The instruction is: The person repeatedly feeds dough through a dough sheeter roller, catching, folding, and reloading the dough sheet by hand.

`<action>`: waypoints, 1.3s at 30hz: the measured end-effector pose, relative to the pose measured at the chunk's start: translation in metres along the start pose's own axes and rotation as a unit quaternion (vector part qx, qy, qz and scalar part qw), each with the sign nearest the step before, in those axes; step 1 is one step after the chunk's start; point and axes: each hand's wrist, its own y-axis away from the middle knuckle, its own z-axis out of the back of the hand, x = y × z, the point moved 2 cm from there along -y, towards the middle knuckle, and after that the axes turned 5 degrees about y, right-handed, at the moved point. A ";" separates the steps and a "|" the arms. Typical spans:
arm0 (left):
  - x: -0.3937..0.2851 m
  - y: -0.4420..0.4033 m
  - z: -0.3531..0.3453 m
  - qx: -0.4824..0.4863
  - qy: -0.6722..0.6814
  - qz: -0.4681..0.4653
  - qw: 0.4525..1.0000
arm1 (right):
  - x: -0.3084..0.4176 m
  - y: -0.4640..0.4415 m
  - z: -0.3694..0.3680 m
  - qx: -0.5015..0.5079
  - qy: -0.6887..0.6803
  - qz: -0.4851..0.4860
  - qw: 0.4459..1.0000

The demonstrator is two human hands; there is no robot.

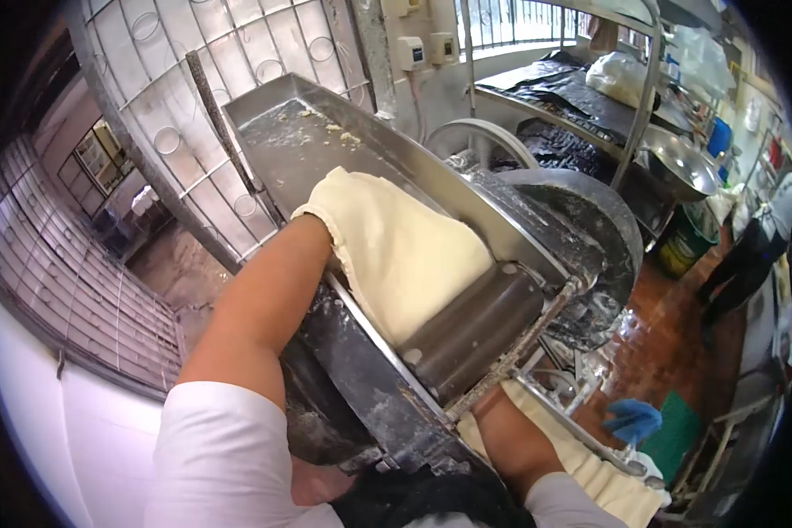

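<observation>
Red-floored workroom (647, 343): dough sheet (405, 255) spans metal trough (299, 154) to roller (480, 326), left forearm (260, 308) under its edge, right forearm (521, 440) below roller, fingers hidden, can't tell grip; likely mid-rolling, next needs steady guiding.

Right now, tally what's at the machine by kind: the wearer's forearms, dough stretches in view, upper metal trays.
Forearms: 2 (left forearm, right forearm)
Dough stretches: 2 (upper dough, lower dough)
Upper metal trays: 1 (upper tray)
Total: 5
Both hands are hidden, so each grip can't be told. Whether the two stretches join is also hidden.
</observation>
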 end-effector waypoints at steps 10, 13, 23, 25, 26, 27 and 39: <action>0.040 -0.009 0.002 0.214 0.196 0.218 0.932 | 0.000 0.078 0.028 -0.098 0.074 -0.046 0.991; 0.085 -0.010 -0.038 0.282 0.515 0.298 0.752 | 0.006 0.093 0.072 -0.108 0.070 -0.003 0.992; 0.012 -0.026 -0.026 0.221 0.455 0.201 0.839 | 0.043 0.192 0.049 -0.233 0.251 0.093 0.935; -0.002 -0.020 -0.002 0.153 0.366 0.222 0.891 | 0.050 0.207 0.053 -0.248 0.281 0.092 0.922; -0.009 -0.015 0.013 0.094 0.351 0.204 0.909 | 0.052 0.215 0.053 -0.233 0.285 0.107 0.924; -0.016 -0.008 0.029 0.037 0.333 0.185 0.924 | 0.055 0.223 0.053 -0.240 0.301 0.116 0.916; -0.273 0.248 0.176 0.444 0.807 0.004 0.389 | 0.089 0.319 0.056 -0.263 0.398 0.127 0.870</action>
